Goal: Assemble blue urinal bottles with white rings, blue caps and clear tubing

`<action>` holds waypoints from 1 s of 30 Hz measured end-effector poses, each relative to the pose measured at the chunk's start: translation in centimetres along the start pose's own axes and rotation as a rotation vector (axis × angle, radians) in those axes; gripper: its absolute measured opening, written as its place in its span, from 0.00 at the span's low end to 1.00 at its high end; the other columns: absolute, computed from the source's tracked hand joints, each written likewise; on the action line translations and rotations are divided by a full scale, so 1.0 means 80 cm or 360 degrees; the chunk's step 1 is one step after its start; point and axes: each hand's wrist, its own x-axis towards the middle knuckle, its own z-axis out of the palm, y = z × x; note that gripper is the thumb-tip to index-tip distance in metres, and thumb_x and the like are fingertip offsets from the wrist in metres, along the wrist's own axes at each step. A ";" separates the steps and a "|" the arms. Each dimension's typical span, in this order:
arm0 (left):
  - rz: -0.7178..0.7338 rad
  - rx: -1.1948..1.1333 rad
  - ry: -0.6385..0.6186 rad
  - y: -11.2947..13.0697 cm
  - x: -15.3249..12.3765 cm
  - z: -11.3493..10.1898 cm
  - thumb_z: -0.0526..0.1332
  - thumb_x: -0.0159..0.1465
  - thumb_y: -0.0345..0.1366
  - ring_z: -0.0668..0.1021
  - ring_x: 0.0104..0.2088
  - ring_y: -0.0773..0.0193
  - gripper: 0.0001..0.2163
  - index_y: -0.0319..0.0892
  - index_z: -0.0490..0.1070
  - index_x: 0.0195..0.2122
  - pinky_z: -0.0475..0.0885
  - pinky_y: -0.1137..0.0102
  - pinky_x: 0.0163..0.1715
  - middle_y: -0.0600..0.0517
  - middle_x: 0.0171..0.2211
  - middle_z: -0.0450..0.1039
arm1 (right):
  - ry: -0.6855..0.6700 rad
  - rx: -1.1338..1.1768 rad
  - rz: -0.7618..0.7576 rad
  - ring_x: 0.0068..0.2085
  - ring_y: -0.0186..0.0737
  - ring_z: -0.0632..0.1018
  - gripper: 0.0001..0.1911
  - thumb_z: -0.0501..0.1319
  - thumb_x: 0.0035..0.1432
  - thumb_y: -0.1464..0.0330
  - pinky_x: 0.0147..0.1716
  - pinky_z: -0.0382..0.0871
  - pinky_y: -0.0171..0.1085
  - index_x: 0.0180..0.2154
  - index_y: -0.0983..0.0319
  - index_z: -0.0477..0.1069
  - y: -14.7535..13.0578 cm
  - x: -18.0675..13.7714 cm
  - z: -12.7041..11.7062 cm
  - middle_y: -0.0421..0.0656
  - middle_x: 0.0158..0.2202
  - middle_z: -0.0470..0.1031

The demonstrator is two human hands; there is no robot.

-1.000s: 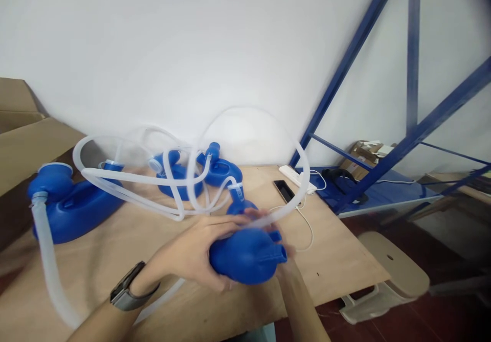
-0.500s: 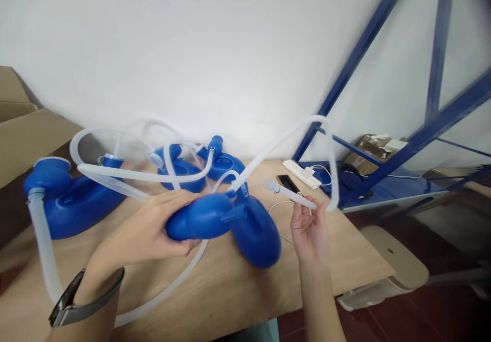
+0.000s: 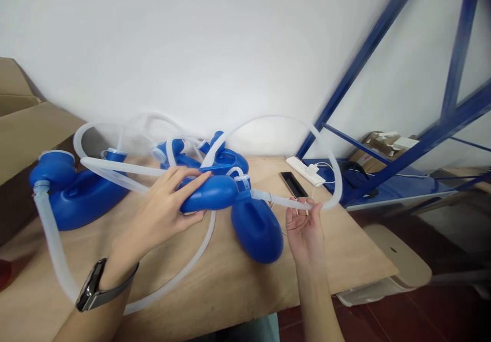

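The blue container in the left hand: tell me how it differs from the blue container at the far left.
The held container is gripped by the left hand; the far-left container rests on the table, untouched. The held container's spout points right, toward the right hand; the far-left container's pale-rimmed top faces up. The right hand holds a tube end at the held container's spout; the far-left container's tube droops from its nozzle. Both are blue.

Workshop or storeroom by its look, bare wooden worktable (image 3: 337,260), blue metal racking (image 3: 422,145), open cardboard box (image 3: 38,132), red floor (image 3: 399,316)
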 end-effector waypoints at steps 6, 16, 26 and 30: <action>0.0047 0.0031 0.0012 -0.001 0.000 0.001 0.63 0.71 0.37 0.74 0.56 0.44 0.28 0.47 0.63 0.71 0.72 0.48 0.58 0.41 0.59 0.72 | 0.0035 -0.0055 0.0007 0.42 0.37 0.86 0.19 0.78 0.55 0.53 0.38 0.84 0.34 0.37 0.56 0.75 -0.005 -0.002 0.001 0.34 0.36 0.82; 0.0177 0.0080 -0.0122 0.000 0.000 0.003 0.63 0.69 0.33 0.72 0.58 0.43 0.29 0.49 0.63 0.72 0.72 0.47 0.57 0.41 0.59 0.73 | -0.0094 0.0060 0.0050 0.39 0.34 0.85 0.22 0.80 0.51 0.52 0.44 0.82 0.36 0.36 0.56 0.74 -0.016 -0.015 0.019 0.30 0.30 0.79; 0.0630 0.0034 0.0118 0.042 -0.001 0.013 0.53 0.79 0.38 0.74 0.52 0.46 0.21 0.32 0.67 0.67 0.73 0.51 0.53 0.37 0.50 0.70 | -0.0556 0.0457 0.0326 0.15 0.24 0.54 0.25 0.70 0.68 0.57 0.27 0.71 0.25 0.28 0.58 0.58 -0.016 -0.077 0.085 0.23 0.17 0.46; 0.0652 0.0162 0.0253 0.059 -0.002 0.007 0.57 0.74 0.26 0.75 0.51 0.47 0.16 0.32 0.72 0.61 0.75 0.52 0.51 0.41 0.46 0.71 | -0.0549 0.0425 0.0090 0.15 0.24 0.53 0.23 0.72 0.66 0.59 0.31 0.74 0.25 0.28 0.58 0.62 -0.019 -0.087 0.097 0.23 0.17 0.47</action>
